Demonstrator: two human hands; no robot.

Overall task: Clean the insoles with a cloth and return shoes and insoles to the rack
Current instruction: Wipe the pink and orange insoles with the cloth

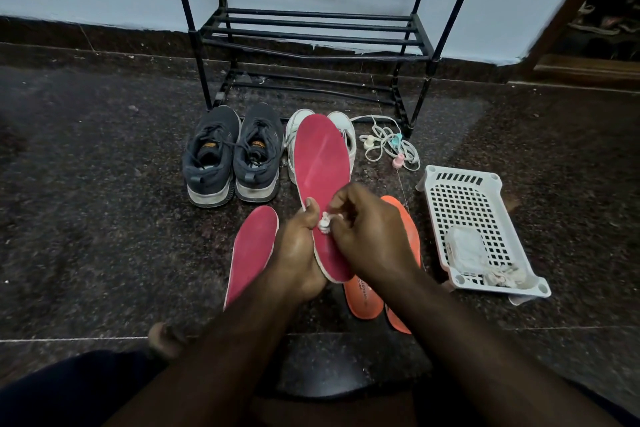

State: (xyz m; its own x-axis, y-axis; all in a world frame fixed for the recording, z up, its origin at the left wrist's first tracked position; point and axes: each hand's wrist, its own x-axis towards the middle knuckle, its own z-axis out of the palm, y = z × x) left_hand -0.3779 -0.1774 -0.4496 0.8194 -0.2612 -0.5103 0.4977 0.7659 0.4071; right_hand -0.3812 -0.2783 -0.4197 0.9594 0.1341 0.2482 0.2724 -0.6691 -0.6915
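dark floor (104,218), rack (311,35) behind | left hand (298,253) grips red insole (323,166) | right hand (372,236) pinches cloth (325,221) on it

Counts — red insoles: two, one held (322,163), one on floor (254,246). Orange insoles (408,229): two, partly hidden behind arm. Dark grey shoes: two (211,158) (258,154). White shoes (294,135): two, mostly hidden by held insole. Black rack (311,31): one. White basket (485,225): one. Small white cloth wad (325,221): one — tangled laces (388,146): count unclear.
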